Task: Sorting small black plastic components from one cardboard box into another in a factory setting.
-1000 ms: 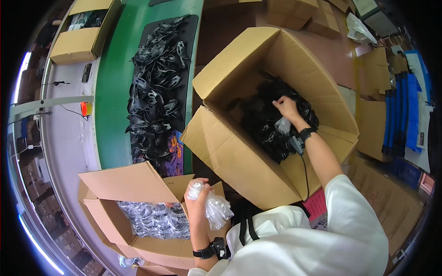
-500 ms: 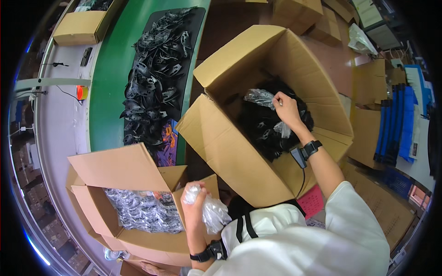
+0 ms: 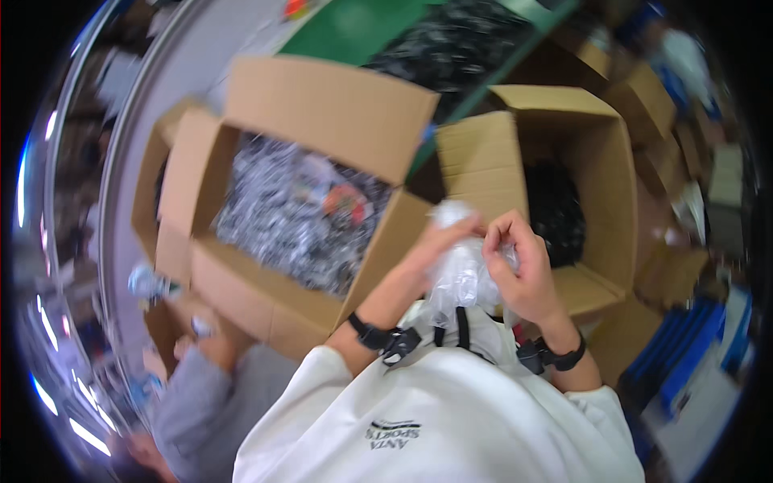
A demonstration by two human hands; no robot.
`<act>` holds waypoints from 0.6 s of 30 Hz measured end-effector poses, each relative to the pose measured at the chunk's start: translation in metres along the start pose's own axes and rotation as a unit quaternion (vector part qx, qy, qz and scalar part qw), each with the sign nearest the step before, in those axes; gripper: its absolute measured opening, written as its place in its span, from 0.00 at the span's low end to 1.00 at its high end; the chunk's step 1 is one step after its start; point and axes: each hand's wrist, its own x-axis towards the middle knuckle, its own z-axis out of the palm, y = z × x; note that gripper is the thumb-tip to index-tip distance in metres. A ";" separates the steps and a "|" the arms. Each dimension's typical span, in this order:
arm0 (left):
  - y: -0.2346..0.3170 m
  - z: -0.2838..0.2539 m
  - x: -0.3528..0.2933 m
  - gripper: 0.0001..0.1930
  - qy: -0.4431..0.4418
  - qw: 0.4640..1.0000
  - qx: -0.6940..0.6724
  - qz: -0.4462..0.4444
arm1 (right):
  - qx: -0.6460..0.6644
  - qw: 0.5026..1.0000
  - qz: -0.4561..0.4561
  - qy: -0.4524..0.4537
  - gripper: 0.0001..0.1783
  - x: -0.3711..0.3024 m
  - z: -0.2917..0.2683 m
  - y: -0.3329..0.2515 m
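In front of my chest, my left hand is closed on a crumpled bundle of clear plastic bags, which hangs below it. Close beside it on the right, my right hand has its thumb and fingers curled in a pinch at the edge of the clear plastic. Motion blur softens the fingertips. To the left, an open carton is filled with clear-bagged pieces, with an orange-red item on top. On the right, a larger open carton holds black parts.
Beyond the cartons, a green table carries a heap of black parts. At lower left, a co-worker's grey sleeve and hand are near another carton. Blue items stand at the far right.
My right hand has come out of the large carton and back to the plastic bundle in my left hand. The view has turned toward the left carton, now nearer the middle.
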 end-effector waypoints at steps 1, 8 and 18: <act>-0.035 -0.038 0.015 0.29 -0.044 0.992 0.023 0.118 | -0.025 1.000 0.018 -0.006 0.08 0.009 0.034 -0.010; -0.017 -0.112 -0.068 0.34 -0.031 0.959 -0.280 0.044 | -0.392 0.902 -0.147 -0.102 0.24 0.037 0.158 0.023; 0.004 -0.207 -0.161 0.29 0.117 0.974 -0.082 0.178 | 0.147 0.900 0.289 -0.291 0.16 0.113 0.263 0.077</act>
